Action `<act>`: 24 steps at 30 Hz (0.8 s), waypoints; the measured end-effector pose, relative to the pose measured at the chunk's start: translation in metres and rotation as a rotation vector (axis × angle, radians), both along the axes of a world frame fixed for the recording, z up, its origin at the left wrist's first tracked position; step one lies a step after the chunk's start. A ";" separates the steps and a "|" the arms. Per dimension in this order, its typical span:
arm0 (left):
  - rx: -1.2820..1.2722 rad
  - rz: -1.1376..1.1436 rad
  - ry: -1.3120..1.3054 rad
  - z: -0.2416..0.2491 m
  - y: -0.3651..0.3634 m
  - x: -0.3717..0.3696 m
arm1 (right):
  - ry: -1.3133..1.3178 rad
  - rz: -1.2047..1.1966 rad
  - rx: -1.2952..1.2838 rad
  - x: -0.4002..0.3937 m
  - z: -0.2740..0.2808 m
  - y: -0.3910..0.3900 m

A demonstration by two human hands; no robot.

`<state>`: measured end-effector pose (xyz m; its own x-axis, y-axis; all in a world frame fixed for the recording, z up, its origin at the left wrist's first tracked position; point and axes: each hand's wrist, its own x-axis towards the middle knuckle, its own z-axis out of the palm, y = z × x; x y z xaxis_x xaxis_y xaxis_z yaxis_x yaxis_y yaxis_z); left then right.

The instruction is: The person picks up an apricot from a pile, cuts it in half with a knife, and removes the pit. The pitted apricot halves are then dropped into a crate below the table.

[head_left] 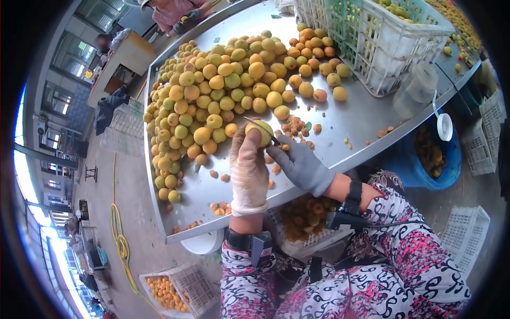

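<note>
My left hand (249,170), in a pale, stained glove, is closed around a yellow-green apricot (259,133) above the metal table. Beside it my right hand (300,166), in a grey glove, grips a small knife (272,139) whose blade lies against the fruit. Most of the knife's handle is hidden by the fingers. Behind both hands a large pile of apricots (218,82) covers the table's left and middle. Pits and small fruit pieces (295,127) lie scattered just beyond my right hand.
A white crate (372,53) and a clear plastic jar (417,90) stand on the metal table (340,127) at the right. A blue tub (411,170) stands below its edge. Under the table is a crate of fruit (305,218). Another person (175,15) works across the table.
</note>
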<state>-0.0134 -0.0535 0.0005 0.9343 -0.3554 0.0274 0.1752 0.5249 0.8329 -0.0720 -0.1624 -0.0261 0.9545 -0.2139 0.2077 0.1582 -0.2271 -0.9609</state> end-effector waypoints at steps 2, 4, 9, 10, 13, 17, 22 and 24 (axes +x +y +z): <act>-0.056 -0.015 0.068 0.001 -0.004 -0.002 | -0.015 -0.013 -0.035 0.003 0.000 0.000; -0.064 -0.021 0.107 0.002 -0.004 0.000 | 0.009 -0.009 -0.143 0.005 0.003 -0.004; 0.210 0.066 0.045 0.014 -0.006 -0.009 | 0.170 0.054 -0.229 0.001 0.013 -0.002; 0.233 0.111 0.028 0.012 -0.008 -0.011 | 0.189 0.075 -0.129 0.000 0.013 0.000; 0.141 0.155 0.040 0.004 -0.013 -0.013 | 0.121 0.061 0.046 0.000 0.006 0.006; 0.171 0.212 0.042 0.000 -0.018 -0.016 | 0.164 0.103 0.089 0.002 -0.002 0.005; 0.175 0.238 0.050 -0.001 -0.019 -0.018 | 0.078 0.132 0.046 0.003 -0.009 0.006; 0.190 0.244 0.038 -0.003 -0.019 -0.019 | 0.122 0.133 0.092 0.001 -0.005 0.007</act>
